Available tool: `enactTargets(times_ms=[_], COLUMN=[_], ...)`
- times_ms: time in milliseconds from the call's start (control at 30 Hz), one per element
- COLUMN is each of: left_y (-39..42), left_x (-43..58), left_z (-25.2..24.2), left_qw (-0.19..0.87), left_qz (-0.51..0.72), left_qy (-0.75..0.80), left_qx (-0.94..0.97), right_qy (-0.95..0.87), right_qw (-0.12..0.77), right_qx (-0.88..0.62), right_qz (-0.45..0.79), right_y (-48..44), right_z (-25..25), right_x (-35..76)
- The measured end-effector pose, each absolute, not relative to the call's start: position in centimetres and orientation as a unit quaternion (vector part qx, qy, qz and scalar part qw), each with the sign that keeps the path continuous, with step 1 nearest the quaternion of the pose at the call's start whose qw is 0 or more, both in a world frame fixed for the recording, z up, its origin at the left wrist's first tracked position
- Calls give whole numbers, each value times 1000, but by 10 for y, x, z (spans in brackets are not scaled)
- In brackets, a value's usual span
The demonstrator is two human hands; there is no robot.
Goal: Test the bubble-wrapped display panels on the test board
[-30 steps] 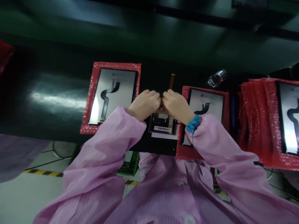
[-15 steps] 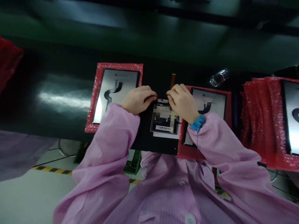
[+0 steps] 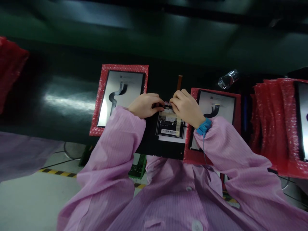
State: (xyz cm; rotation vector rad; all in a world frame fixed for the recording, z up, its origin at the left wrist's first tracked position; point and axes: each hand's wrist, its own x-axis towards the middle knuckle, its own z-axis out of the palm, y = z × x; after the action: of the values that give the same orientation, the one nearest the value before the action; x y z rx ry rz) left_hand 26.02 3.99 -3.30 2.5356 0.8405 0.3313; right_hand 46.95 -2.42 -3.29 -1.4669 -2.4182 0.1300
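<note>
A small dark electronic unit [image 3: 166,125] with a barcode label, strips of tan tape and a silvery part lies on a white sheet [image 3: 171,139]. My left hand [image 3: 146,105] is at its upper left corner, thumb and fingers closed in a pinch. At the top edge my right hand [image 3: 187,107], also pinched, rests over the unit's upper right part. Whatever is between the fingertips is too small to make out. An orange-brown flat cable [image 3: 179,82] stretches up from behind my right hand. A blue wrist strap [image 3: 204,127] with a thin cord circles my right wrist.
Display panels on red bubble wrap lie left [image 3: 125,89] and right [image 3: 218,104] of my hands. Several red bubble-wrap bags [image 3: 271,125] are stacked at far right, others [image 3: 11,67] at far left. A clear cylindrical object [image 3: 228,80] lies behind. A sleeve [image 3: 26,154] shows at left.
My left hand has shifted slightly down and right, its fingertips now over the unit's top edge. The right hand has moved slightly left, closer to the left one. The view has shifted a little.
</note>
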Motion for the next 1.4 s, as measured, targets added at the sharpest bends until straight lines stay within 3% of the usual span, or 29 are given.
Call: enactTargets(times_ms=[567,1233,1400], left_y=[39,38,36], left_x=[261,262,265], left_z=[-35,-34,-32], left_qw=[226,250,261], left_qz=[108,112,98], left_qy=[311,303,309], left_qx=[917,913,910], right_qy=[-850,-866,-844], right_qw=[155,117,154], right_qx=[-497,-487,-504], right_qz=[77,22,101], right_y=[-24,-30,-29], right_z=[-34,-28,-31], right_x=[466,468,467])
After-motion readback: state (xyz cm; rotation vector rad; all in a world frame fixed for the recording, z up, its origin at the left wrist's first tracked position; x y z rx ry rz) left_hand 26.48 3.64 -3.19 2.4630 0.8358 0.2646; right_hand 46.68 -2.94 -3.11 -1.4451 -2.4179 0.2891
